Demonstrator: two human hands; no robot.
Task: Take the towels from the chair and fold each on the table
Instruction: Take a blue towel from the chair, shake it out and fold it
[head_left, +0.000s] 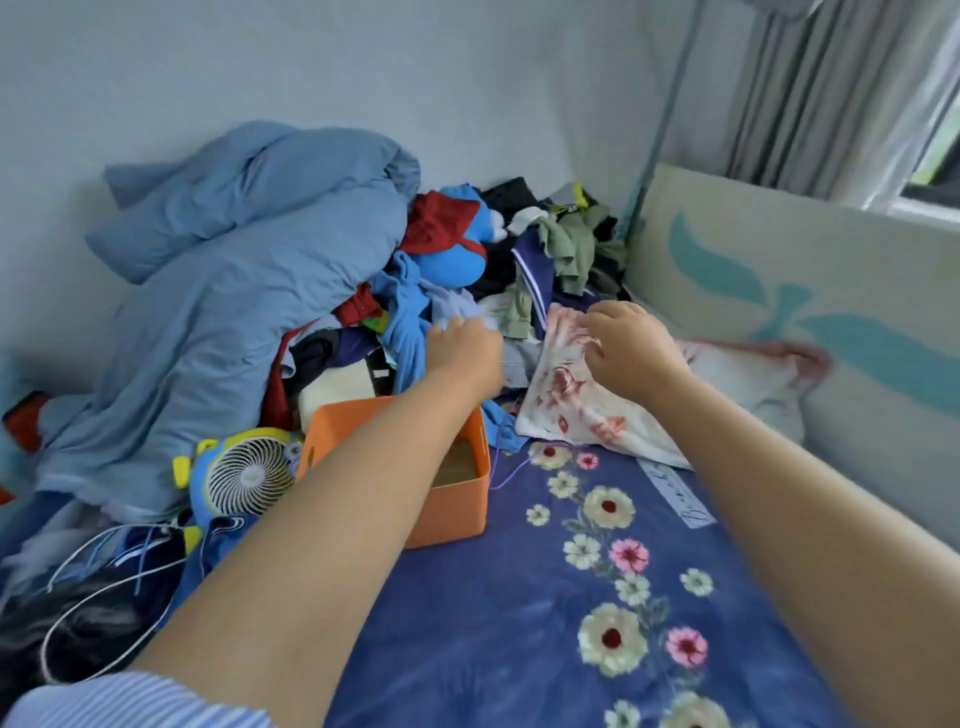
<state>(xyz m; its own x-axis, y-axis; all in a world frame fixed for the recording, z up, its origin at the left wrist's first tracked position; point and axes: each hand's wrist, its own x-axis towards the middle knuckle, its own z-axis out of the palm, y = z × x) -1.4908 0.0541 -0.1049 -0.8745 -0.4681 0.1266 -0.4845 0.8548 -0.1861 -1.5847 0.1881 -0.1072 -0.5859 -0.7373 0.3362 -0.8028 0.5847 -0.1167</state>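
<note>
Nothing shows folded yet: beside the orange plastic box (415, 467), the left hand (465, 348) grips pale blue cloth (457, 309) in the heaped laundry, the right hand (631, 348) curls its fingers over a white red-flowered cloth (561, 410).

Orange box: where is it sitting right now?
In the head view the orange box sits left of centre on the blue flowered bedspread, under the left forearm, with the small white fan just to its left and the clothes pile behind it.
</note>
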